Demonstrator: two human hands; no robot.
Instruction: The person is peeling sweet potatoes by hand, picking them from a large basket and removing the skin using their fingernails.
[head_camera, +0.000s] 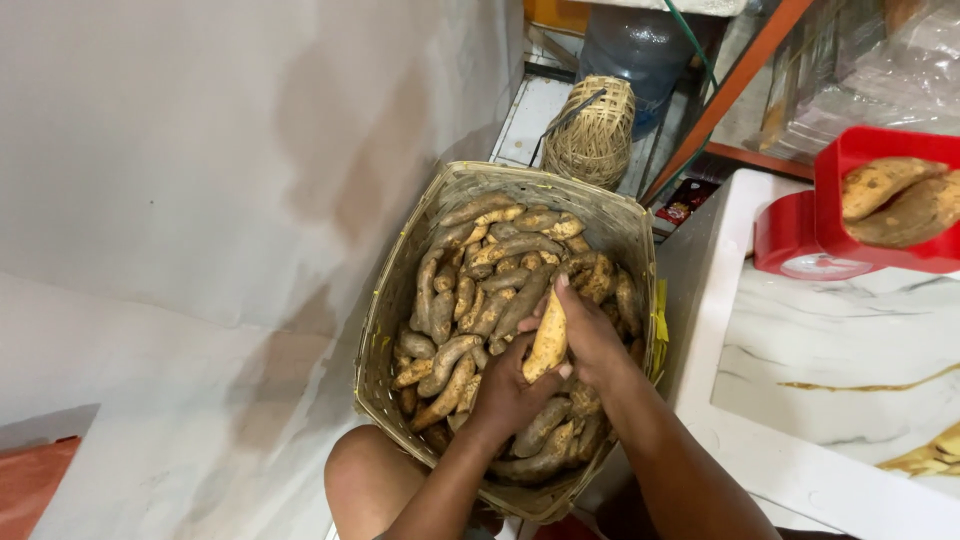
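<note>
A large woven basket (395, 300) stands on the floor below me, filled with several long, dirt-covered sweet potatoes (500, 270). Both of my hands reach into it. A paler, yellowish sweet potato (549, 342) stands upright between them. My right hand (590, 335) wraps it from the right, fingers over its top. My left hand (505, 385) cups its lower end from the left. My bare knee (370, 480) shows beside the basket's near rim.
A red weighing scale (800, 240) with a red tray (880, 215) holding two sweet potatoes stands on a white marble-patterned counter (830, 350) at right. A small woven basket (592, 130) and a blue water jug (640, 50) sit beyond. A grey wall lies left.
</note>
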